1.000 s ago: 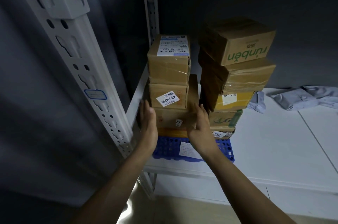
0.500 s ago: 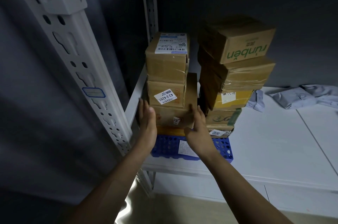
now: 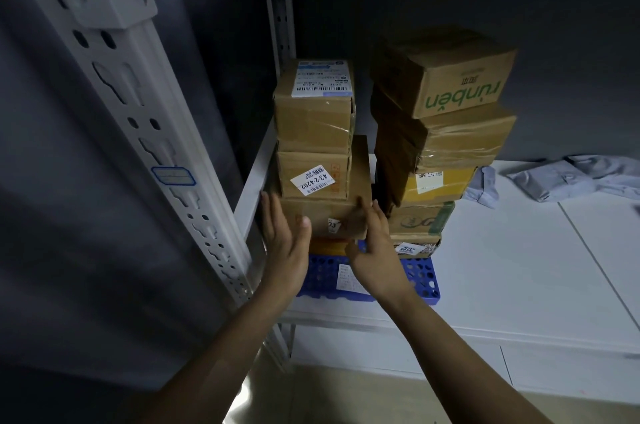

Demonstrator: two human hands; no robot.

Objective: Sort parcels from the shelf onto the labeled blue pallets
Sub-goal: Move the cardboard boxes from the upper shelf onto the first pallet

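Two stacks of cardboard parcels stand on a blue pallet [image 3: 424, 281] on the white shelf. The left stack has a labelled top box [image 3: 313, 111], a middle box [image 3: 311, 174] with a "43-2" sticker, and a wider lower box [image 3: 329, 219]. My left hand [image 3: 285, 243] lies flat with straight fingers against the lower box's left side. My right hand [image 3: 375, 250] holds that box's right front corner, thumb on the front. The right stack is topped by a "runben" box [image 3: 450, 77] and leans a little.
A white perforated shelf upright [image 3: 138, 111] runs diagonally at the left, close to my left arm. Grey poly mailer bags [image 3: 568, 177] lie on the white shelf surface [image 3: 519, 267] at the right. A dark wall is behind the stacks.
Both hands have stayed at the lower box's sides. My right hand has shifted slightly onto the box's front right corner. The view has moved a little closer.
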